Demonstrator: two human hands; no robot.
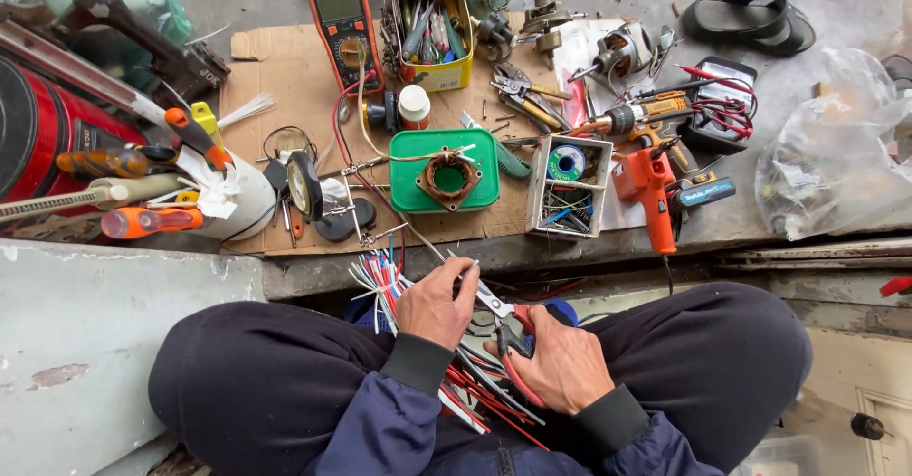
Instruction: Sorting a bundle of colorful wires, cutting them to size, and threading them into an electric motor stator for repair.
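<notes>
Over our lap, we pinch one thin wire (454,269) in our left hand (435,303) while our right hand (560,364) squeezes the red-handled pliers (502,319), keeping the wire taut and the cut square.

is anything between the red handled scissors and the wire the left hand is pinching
Nothing visible: the red-handled metal scissors in the right hand have their blades right at the thin wire pinched by the left hand.
</notes>
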